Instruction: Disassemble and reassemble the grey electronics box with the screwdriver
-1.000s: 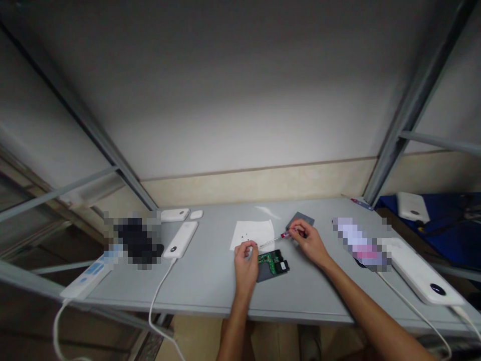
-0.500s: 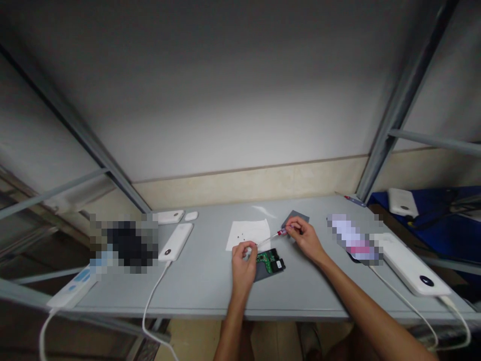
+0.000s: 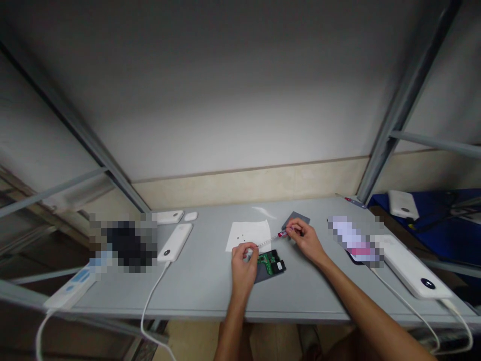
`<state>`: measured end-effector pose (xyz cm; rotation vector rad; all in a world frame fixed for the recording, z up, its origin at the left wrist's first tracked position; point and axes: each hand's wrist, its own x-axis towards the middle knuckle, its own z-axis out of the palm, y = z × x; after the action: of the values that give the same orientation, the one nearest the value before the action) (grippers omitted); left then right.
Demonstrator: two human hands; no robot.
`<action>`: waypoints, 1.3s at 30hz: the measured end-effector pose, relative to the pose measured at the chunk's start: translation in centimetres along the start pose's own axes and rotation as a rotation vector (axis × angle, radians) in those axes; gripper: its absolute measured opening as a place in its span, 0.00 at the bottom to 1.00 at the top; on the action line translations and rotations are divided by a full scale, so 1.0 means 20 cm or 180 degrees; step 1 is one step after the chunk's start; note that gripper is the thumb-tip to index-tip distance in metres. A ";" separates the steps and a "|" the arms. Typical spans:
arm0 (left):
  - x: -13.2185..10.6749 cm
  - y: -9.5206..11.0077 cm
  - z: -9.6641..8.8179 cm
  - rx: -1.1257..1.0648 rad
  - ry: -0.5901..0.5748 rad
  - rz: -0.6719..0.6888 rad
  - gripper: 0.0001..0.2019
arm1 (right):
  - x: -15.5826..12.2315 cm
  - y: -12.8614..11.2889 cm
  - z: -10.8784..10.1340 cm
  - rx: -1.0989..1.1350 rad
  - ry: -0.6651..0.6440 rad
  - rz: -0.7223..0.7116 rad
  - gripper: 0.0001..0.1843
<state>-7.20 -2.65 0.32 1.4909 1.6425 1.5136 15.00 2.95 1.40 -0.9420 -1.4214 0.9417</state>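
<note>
In my right hand (image 3: 307,241) is a small screwdriver (image 3: 282,233), pinched by its red-and-clear handle, the shaft slanting down to the left. My left hand (image 3: 243,265) is closed in a pinch at the screwdriver's tip; what lies between those fingertips is too small to tell. Just right of the left fingers, a green circuit board (image 3: 268,259) with black parts sits in a dark grey case (image 3: 265,276). Behind the left hand lies white paper (image 3: 259,229) with several tiny dark bits, apparently screws (image 3: 238,238). A flat grey panel (image 3: 298,217) lies behind the right hand.
White power banks (image 3: 176,242) and a small white case (image 3: 191,216) lie on the left, near a power strip (image 3: 71,288). A blurred-out phone (image 3: 353,239) and a large white power bank (image 3: 411,268) are on the right. Another tool (image 3: 355,201) lies at the back right.
Hardly anything differs. Both hands keep the same pose, the screwdriver still reaching the left fingertips; the whole view has shifted very slightly.
</note>
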 end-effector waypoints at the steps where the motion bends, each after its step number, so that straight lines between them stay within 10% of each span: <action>1: 0.00 0.00 0.00 -0.0005 0.0008 0.0011 0.10 | 0.00 0.00 0.00 0.0009 0.0012 -0.0002 0.14; 39: 0.01 -0.01 0.02 0.0082 0.0019 0.0094 0.07 | 0.00 0.04 -0.01 0.0080 -0.0039 0.0039 0.16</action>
<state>-6.95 -2.25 0.07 1.5320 1.6563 1.5191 15.19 3.17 0.64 -0.9288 -1.4124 0.9738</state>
